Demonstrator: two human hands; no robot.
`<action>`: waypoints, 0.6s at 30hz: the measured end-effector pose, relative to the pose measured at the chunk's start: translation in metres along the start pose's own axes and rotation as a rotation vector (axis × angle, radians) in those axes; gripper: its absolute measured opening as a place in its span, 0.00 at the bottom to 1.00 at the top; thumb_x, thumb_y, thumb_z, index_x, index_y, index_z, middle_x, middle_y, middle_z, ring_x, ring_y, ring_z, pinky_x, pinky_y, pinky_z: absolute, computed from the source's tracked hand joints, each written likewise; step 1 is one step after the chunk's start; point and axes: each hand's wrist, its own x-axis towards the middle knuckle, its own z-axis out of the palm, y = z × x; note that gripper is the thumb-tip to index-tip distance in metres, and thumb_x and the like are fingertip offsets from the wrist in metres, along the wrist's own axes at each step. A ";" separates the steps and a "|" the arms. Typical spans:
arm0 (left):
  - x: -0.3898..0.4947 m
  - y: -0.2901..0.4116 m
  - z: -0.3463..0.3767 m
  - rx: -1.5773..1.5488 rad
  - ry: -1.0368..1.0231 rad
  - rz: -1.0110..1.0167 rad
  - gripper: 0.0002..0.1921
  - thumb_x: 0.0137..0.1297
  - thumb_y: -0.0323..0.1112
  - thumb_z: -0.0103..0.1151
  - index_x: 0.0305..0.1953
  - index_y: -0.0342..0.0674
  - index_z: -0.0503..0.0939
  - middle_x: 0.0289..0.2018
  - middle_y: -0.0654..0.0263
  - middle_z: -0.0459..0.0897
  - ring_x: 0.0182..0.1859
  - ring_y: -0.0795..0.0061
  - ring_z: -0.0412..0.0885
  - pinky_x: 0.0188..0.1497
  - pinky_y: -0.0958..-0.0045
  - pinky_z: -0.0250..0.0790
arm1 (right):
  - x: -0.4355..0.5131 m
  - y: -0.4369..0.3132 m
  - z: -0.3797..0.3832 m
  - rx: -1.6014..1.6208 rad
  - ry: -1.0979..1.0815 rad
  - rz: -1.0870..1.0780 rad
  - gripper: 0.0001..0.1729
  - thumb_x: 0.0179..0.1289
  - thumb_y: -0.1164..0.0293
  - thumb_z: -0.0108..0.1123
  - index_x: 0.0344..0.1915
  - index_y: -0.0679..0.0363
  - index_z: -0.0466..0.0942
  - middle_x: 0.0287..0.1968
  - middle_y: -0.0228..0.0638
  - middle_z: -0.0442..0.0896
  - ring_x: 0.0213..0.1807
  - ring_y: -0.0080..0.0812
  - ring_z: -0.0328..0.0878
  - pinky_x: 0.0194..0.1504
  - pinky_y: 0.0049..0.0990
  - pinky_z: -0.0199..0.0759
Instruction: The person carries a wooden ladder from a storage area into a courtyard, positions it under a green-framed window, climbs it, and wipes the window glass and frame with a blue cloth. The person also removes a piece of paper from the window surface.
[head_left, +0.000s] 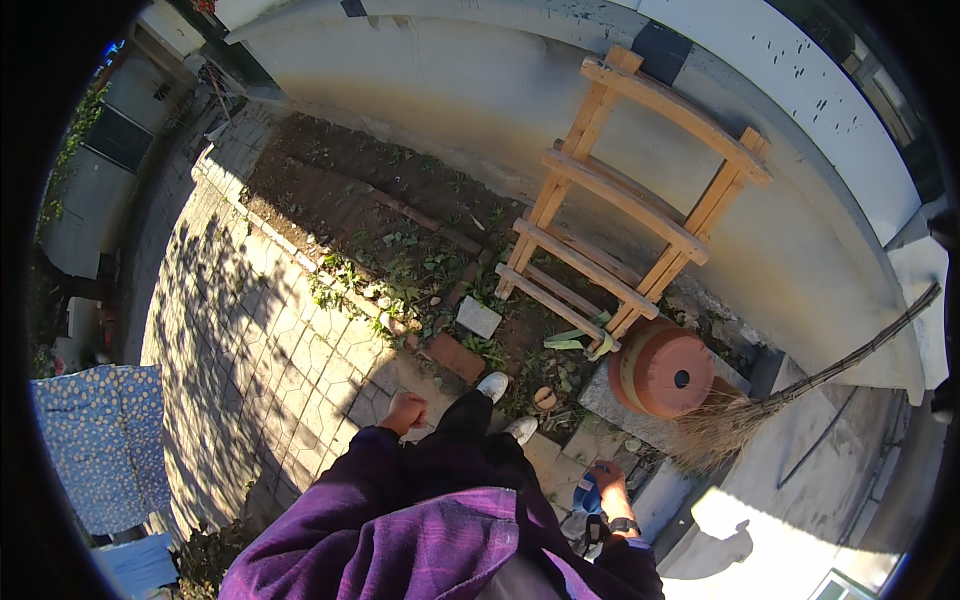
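My left hand (406, 413) is closed in a fist beside my thigh, with nothing visible in it. Low at my right side, my right hand (609, 480) grips a blue object (587, 493), partly hidden by the fingers; its kind is unclear. A dark strap or band hangs near that wrist, which wears a black watch. Ahead, a wooden ladder-like frame (622, 176) leans against the wall. By its foot, an upturned terracotta pot (676, 367) rests on a stone slab, touching or close to a twig broom (750, 416).
A soil bed (360, 202) edged with bricks runs along the wall. Near my white shoes lie a red brick (456, 358), a pale block (478, 317) and a small round wooden piece (545, 399). Paving (300, 352) stretches left, towards a hanging blue patterned cloth (105, 450).
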 end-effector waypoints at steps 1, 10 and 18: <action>-0.003 0.001 -0.002 -0.016 0.006 0.007 0.06 0.71 0.32 0.63 0.36 0.36 0.82 0.24 0.64 0.82 0.21 0.75 0.77 0.21 0.66 0.71 | 0.001 0.000 0.001 -0.015 0.012 0.060 0.19 0.54 0.70 0.73 0.47 0.61 0.88 0.46 0.43 0.89 0.46 0.35 0.86 0.50 0.35 0.80; -0.011 0.093 0.027 0.090 -0.313 0.150 0.15 0.79 0.42 0.58 0.39 0.34 0.81 0.19 0.67 0.73 0.15 0.77 0.65 0.18 0.62 0.56 | 0.014 -0.061 0.024 -0.232 0.004 -0.024 0.20 0.57 0.69 0.71 0.50 0.61 0.87 0.47 0.42 0.89 0.48 0.35 0.85 0.52 0.34 0.78; -0.007 0.120 -0.011 0.166 -0.352 0.297 0.18 0.80 0.46 0.56 0.38 0.35 0.82 0.17 0.69 0.69 0.15 0.76 0.62 0.20 0.63 0.55 | 0.013 -0.144 0.075 -0.165 -0.112 -0.061 0.17 0.58 0.71 0.70 0.48 0.62 0.86 0.39 0.36 0.86 0.39 0.30 0.82 0.42 0.33 0.79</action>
